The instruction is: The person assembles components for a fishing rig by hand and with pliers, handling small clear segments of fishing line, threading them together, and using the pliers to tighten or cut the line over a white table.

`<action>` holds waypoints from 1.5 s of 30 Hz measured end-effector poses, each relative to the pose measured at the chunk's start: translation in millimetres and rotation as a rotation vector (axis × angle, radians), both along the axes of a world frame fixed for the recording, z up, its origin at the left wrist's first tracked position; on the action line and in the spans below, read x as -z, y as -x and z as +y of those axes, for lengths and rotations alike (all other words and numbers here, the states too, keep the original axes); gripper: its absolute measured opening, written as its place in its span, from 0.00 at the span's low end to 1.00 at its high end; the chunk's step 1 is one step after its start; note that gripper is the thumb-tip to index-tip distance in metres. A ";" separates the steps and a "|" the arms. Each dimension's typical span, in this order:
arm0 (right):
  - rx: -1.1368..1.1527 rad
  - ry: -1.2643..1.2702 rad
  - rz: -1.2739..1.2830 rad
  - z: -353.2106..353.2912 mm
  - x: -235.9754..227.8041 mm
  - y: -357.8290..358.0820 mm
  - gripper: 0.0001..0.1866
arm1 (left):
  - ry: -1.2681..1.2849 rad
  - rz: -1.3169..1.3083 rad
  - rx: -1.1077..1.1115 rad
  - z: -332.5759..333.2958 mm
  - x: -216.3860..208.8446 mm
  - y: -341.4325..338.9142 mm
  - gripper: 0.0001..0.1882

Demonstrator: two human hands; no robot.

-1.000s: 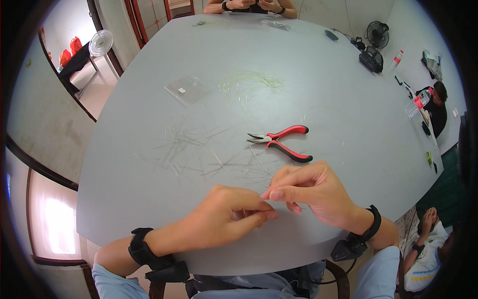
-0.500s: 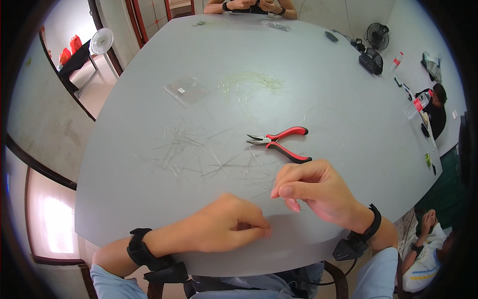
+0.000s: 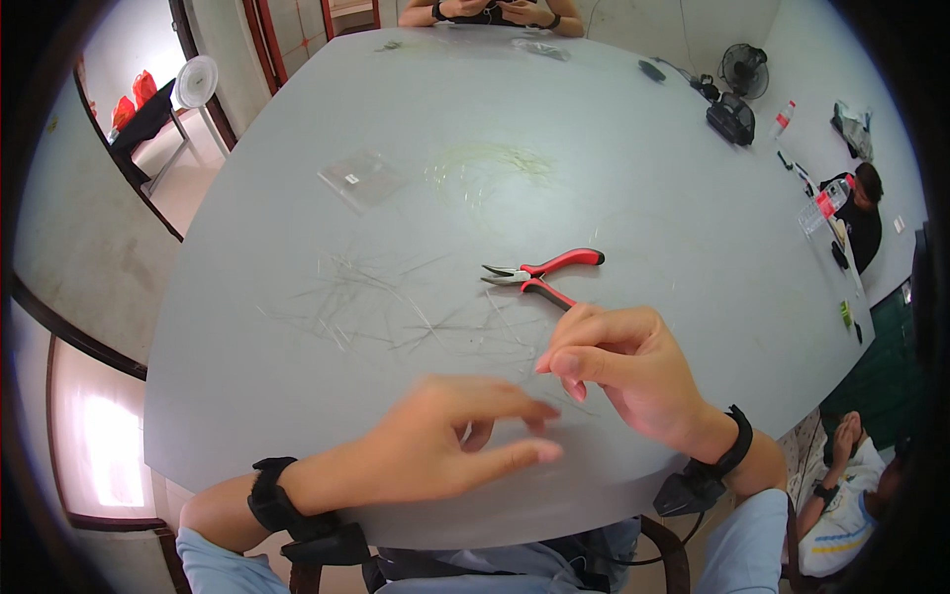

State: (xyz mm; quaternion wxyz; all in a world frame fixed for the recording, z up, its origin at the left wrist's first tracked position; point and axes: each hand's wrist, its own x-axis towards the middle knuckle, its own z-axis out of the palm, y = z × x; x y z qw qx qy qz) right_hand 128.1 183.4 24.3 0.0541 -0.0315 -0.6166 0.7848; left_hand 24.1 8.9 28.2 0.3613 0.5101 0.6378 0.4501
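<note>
My left hand (image 3: 445, 436) is above the near part of the grey table (image 3: 247, 396), its thumb and fingers apart with nothing visible between them. Motion blurs its fingertips a little. To its right, my right hand (image 3: 633, 371) is closed in a pinch, thumb against forefinger. Whatever is in that pinch is too fine to make out. Just beyond the right hand lie pliers (image 3: 534, 272) with red and black handles, jaws pointing left and slightly apart; the hand covers one handle's end. Many thin, straight wire-like pieces (image 3: 376, 302) are scattered left of the pliers.
Farther back lie a flat clear plastic bag (image 3: 361, 180) and a bundle of pale yellowish-green strands (image 3: 495, 166). A person's hands (image 3: 495, 12) are at the far edge. A black fan (image 3: 742, 69) and a black case (image 3: 730, 119) stand at the far right. Another person (image 3: 851, 495) sits at the lower right.
My left hand has opened, thumb and fingers spreading from a pinch, and shifted slightly right. My right hand stays pinched and has moved a little up, covering more of the pliers' near handle.
</note>
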 end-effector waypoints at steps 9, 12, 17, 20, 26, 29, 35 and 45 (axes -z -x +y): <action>0.086 -0.084 -0.011 -14.7 3.8 -3.0 0.05 | 0.022 -0.542 -0.247 -0.1 5.6 -1.7 0.08; 0.038 -0.079 -0.024 -13.4 2.1 -3.4 0.05 | 0.032 -0.576 -0.216 -1.9 6.7 0.3 0.07; -0.007 0.020 -0.086 -13.8 -0.1 -4.0 0.06 | 0.032 -0.577 -0.114 -2.7 9.4 2.6 0.07; -0.026 0.036 -0.101 -13.1 -0.1 -4.5 0.07 | 0.058 -0.600 -0.081 -2.0 11.1 3.4 0.08; -0.114 0.088 -0.112 -13.0 -2.1 -5.4 0.08 | 0.069 -0.622 -0.008 -0.4 7.1 6.9 0.08; -0.128 0.104 -0.130 -13.4 -2.9 -5.4 0.09 | 0.114 -0.647 0.007 -0.1 5.0 8.0 0.08; -0.200 0.116 -0.146 -13.1 -0.9 -6.2 0.10 | 0.124 -0.728 0.098 -2.7 7.4 13.2 0.10; -0.217 0.137 -0.123 -9.6 3.3 -3.0 0.10 | 0.144 -0.714 0.129 -0.6 9.6 16.0 0.11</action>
